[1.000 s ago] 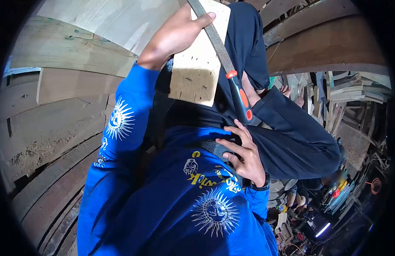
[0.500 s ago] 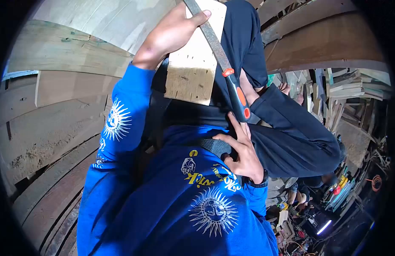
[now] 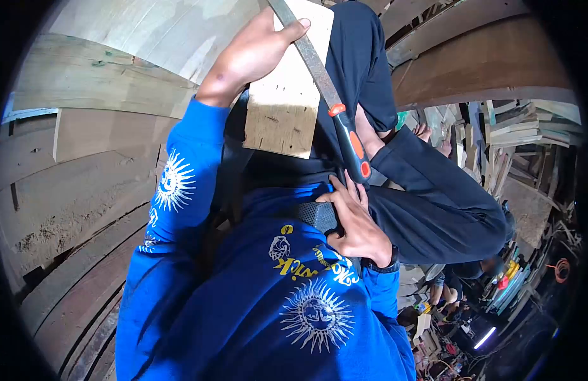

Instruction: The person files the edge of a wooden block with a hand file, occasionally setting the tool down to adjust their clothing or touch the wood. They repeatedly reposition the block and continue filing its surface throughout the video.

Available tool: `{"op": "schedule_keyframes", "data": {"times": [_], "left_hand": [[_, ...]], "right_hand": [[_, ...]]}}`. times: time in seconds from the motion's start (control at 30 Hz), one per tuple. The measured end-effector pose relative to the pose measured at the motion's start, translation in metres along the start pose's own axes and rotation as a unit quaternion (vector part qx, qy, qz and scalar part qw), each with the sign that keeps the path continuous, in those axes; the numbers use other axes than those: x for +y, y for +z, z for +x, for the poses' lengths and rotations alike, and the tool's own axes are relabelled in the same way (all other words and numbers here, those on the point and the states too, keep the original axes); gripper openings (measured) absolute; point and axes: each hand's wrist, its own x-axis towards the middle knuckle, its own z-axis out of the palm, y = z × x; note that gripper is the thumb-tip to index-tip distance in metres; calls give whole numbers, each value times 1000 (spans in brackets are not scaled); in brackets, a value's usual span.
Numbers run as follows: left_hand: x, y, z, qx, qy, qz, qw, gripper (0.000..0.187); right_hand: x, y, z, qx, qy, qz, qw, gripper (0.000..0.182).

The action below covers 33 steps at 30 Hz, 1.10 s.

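Note:
A flat metal file [image 3: 318, 71] with a black and orange handle [image 3: 353, 145] slants across a light wooden board [image 3: 281, 117] on my lap. My left hand [image 3: 259, 51] grips the file's blade and the board's left edge together, its thumb pressed over the blade. Some of its fingers are hidden. My right hand [image 3: 357, 222] is off the handle, just below its butt end. Its fingers are extended and rest at my waist, beside a grey mesh-textured thing [image 3: 317, 216] whose kind I cannot make out.
Large wooden planks [image 3: 84, 133] line the left side. Stacked wood offcuts [image 3: 528, 133] lie at the right. Another person [image 3: 447, 286] is at the lower right, near a bright tube light [image 3: 485, 338] and an orange coil [image 3: 561, 271].
My right hand has shifted slightly left, its fingers moving closer together and in toward my waist. My left hand, the file and the board have barely moved.

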Motion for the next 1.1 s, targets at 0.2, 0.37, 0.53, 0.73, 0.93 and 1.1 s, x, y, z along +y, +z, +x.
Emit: {"op": "schedule_keyframes", "data": {"times": [0.2, 0.37, 0.53, 0.73, 0.93, 1.1], "left_hand": [[13, -3, -5, -41, 11, -52, 998, 57], [17, -1, -2, -24, 3, -56, 998, 59], [16, 0, 1, -17, -65, -67, 995, 52], [3, 0, 7, -14, -46, -64, 997, 55], [24, 2, -2, -23, -36, -24, 999, 56], [16, -2, 4, -3, -22, 14, 1000, 62]], "right_hand": [[0, -5, 4, -17, -2, 11, 1000, 69], [1, -13, 3, -38, 22, 68, 997, 70], [14, -10, -13, 54, -58, 37, 996, 63], [14, -41, -45, 149, -64, 99, 982, 29], [9, -57, -32, 388, -42, 301, 870, 18], [-44, -73, 39, 388, -104, 137, 905, 45]]}}
